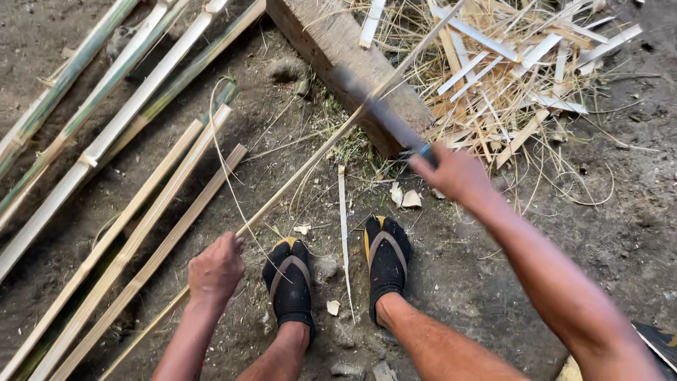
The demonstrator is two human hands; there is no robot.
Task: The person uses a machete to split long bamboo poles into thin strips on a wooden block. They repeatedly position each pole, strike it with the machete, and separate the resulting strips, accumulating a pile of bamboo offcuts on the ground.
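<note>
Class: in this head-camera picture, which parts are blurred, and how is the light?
Head view: the blade and right hand are smeared by motion blur; the left hand, bamboo strip and wooden block look sharp; light is soft and even, without glare.

I see two bare forearms with no sleeves, no watch and no gloves. The left hand (215,271) is at the near left, and the right hand (457,173) is farther, to the right. The lower legs are bare too. On the feet I see black socks with a split toe, and over them sandals (289,279) with a grey strap in a V shape and a yellow edge at the toes. The right arm looks blurred.
</note>
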